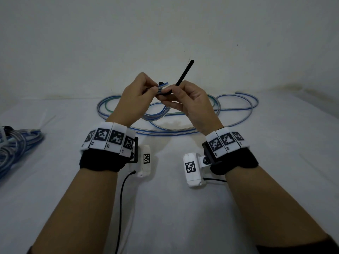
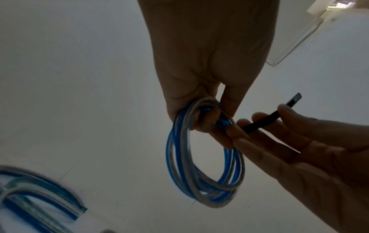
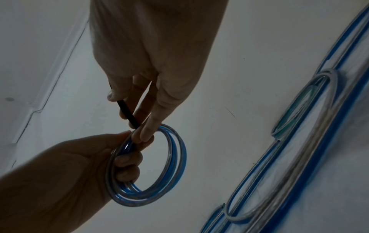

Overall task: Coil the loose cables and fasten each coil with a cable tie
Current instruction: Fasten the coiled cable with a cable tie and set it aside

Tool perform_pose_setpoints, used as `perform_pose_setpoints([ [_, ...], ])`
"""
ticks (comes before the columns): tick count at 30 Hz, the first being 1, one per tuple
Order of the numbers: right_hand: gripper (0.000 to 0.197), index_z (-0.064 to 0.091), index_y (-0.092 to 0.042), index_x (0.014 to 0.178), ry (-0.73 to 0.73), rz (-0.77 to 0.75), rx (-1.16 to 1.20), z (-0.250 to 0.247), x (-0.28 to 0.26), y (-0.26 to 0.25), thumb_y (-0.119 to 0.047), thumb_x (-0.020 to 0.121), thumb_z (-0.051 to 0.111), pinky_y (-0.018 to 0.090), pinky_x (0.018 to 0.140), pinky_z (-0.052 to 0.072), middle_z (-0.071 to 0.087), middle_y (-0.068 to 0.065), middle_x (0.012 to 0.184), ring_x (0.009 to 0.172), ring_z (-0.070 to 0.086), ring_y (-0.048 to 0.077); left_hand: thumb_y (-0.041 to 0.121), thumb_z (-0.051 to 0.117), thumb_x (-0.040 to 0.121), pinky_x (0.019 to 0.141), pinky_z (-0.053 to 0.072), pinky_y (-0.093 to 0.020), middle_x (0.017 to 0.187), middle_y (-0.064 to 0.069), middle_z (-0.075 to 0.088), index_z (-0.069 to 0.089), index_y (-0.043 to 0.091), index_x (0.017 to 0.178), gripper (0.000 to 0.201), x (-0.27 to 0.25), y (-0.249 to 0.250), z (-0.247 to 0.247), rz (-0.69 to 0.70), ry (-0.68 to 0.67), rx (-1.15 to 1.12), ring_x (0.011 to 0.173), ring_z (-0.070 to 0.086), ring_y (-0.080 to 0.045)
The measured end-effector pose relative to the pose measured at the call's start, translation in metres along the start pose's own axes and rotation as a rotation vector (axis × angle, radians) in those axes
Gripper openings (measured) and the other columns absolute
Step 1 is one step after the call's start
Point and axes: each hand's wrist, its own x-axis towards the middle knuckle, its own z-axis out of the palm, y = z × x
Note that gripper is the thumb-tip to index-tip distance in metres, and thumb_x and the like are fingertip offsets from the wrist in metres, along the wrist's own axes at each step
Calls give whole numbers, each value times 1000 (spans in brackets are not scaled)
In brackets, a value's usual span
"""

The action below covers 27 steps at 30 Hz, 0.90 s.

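L hand (image 1: pixel 135 96) grips coil (image 2: pixel 203 157); R hand (image 1: pixel 190 103) pinches cable tie (image 1: pixel 183 74) just right of coil, tail pointing up-away.

I count one blue-and-clear coil (image 2: pixel 203 165) in my fingers and one black cable tie (image 1: pixel 184 74) at it. Beyond the coil lie loose cables (image 1: pixel 183 114), their number unclear; left of it, one bundle (image 1: pixel 18 143).

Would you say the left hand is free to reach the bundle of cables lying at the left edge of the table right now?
Probably not yet: the left hand grips the blue coil while the right hand holds the black cable tie. Nothing lies between it and the bundle.
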Motion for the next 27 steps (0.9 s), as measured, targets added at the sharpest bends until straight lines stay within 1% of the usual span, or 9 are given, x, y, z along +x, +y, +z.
perform_pose_setpoints([
  [5,17,57,2,96,-24,1,-23,2,-1,0,-7,98,42,42,92,52,62,24,102,99,64,36,8,52,90,59,39,-21,72,-1,57,50,18,76,17,2,0,-4,-86,-8,-120,57,46,-9],
  [9,15,56,-4,94,31,10,-14,4,0,-2,-6,98,42,37,78,57,65,14,91,82,68,28,1,56,88,55,40,-11,72,1,59,55,15,77,17,1,1,-3,-54,16,-167,53,50,1],
  [11,13,56,-8,93,87,9,13,4,1,-4,-8,98,43,32,67,57,67,13,86,71,67,23,-1,58,86,58,41,-11,80,-1,64,57,14,79,17,1,2,-1,-22,21,-171,57,55,4],
  [14,23,56,-5,86,126,30,55,5,3,-7,-18,99,42,27,59,51,65,13,84,62,61,19,0,60,85,62,43,-11,85,3,65,57,19,80,20,1,3,1,40,60,-127,63,58,6],
  [16,20,54,-7,86,138,58,94,7,4,-8,-18,99,43,24,54,46,64,10,78,53,54,15,2,61,85,65,45,-14,85,3,66,55,22,81,21,1,2,1,72,97,-106,68,60,4],
  [18,10,51,-12,88,150,85,147,6,5,-10,-12,96,47,21,52,42,63,6,71,48,47,12,4,61,84,68,46,-16,90,1,67,54,25,85,22,1,2,-1,92,118,-91,74,62,1],
  [20,10,51,-12,86,165,136,189,3,6,-13,-8,95,49,19,49,41,62,4,67,45,43,10,4,61,85,69,46,-15,94,3,68,55,24,88,22,2,1,-2,101,124,-78,79,64,0],
  [24,26,52,-9,75,181,253,152,3,7,-14,-22,97,47,18,45,34,59,4,58,41,38,10,3,63,83,81,51,-20,95,5,68,59,15,91,14,1,2,0,130,124,-41,89,67,-7],
  [27,21,55,-8,76,180,263,99,3,7,-11,-18,95,52,18,45,33,58,1,56,41,38,8,3,64,82,79,50,-16,91,9,67,61,13,91,14,2,2,1,146,137,-3,85,66,0],
])
